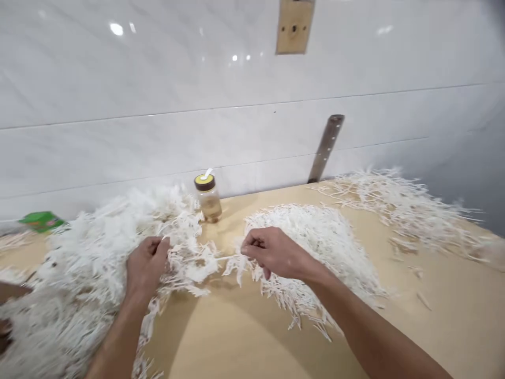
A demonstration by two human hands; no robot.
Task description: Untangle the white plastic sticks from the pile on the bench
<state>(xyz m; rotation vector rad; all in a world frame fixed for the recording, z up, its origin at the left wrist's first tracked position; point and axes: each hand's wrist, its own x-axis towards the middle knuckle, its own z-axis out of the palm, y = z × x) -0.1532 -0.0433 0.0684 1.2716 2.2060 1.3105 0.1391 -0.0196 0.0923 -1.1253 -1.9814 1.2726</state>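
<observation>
Wall (158, 73): pale marbled panels, a tan socket plate (295, 29) high up.
Table (221, 337): light wood, meeting the wall at its back.
Left heap (98, 242): loose, fluffy white strips.
Middle heap (311, 223): flatter, more gathered.
Right heap (414, 210): sparser, thinner strips.
Hands: the right hand (276, 252) pinches a thin strip (229, 257); the left hand (145, 263) has thumb and finger close together, but blur hides whether anything is gripped.
Ruler (326, 150): metal, leaning on the wall.
Jar (209, 202): just beside the left heap.
Thin strip: between both hands; the step looks like teasing strips apart, calling for a light fingertip pinch.
</observation>
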